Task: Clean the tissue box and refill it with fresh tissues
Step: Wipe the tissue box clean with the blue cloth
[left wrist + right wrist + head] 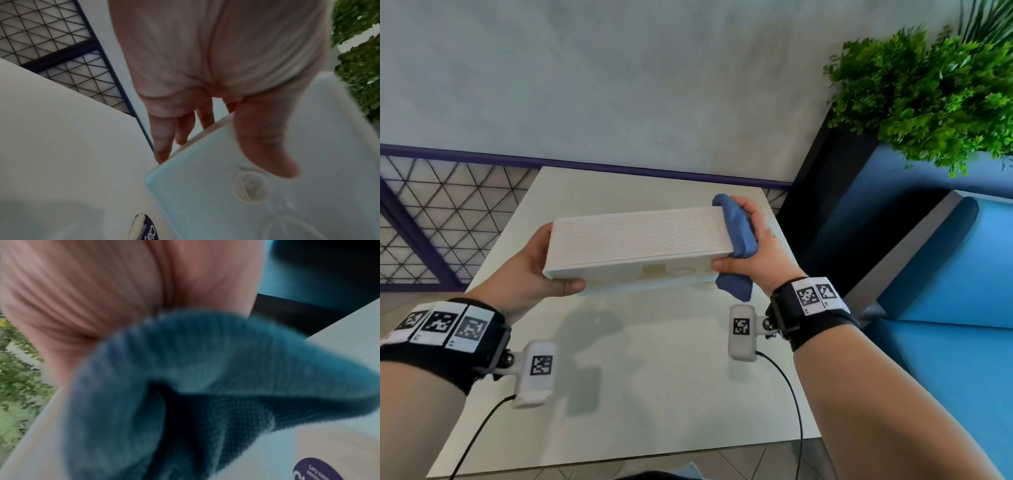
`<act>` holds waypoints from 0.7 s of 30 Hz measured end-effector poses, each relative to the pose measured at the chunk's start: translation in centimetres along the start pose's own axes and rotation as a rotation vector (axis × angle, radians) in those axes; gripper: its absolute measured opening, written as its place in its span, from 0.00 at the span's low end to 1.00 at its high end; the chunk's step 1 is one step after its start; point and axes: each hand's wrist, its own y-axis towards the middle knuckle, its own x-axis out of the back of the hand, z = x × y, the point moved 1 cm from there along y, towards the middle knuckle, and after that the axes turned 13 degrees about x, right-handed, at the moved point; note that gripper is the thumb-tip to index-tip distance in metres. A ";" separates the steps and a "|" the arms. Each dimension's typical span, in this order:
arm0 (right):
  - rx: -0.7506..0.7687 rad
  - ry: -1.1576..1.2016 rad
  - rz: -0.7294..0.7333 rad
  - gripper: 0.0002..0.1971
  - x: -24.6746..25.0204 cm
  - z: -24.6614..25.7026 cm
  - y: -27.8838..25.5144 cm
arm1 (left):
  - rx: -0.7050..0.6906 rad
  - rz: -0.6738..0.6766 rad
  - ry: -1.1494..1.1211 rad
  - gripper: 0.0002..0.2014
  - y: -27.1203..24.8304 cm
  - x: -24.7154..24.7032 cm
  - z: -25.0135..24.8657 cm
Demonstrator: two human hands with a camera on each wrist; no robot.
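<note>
The tissue box [635,245] is held clear above the white bench [654,359], between both hands; the left hand [530,270] clamps its left end, thumb on the near face and fingers [164,142] curled behind; the right hand [755,240] wraps a blue cloth [739,233] over the right end, thumb under the near edge. The step looks like wiping that end; it would go best with the left grip firm and the box level, the cloth pressed flat and drawn round the corners, loose folds kept from bunching; fresh tissues are not in sight.
</note>
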 end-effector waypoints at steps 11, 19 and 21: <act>0.121 -0.221 0.143 0.48 -3.5 2.4 0.6 | -0.047 -0.156 1.068 0.68 -0.1 -4.6 -4.7; 0.361 -0.526 0.117 0.45 -9.6 4.9 -1.5 | -0.155 -0.414 0.923 0.37 0.2 -6.5 -3.9; 0.295 -0.493 0.136 0.42 -8.6 3.4 -1.9 | -0.155 -0.444 0.884 0.37 -0.5 -6.5 -3.4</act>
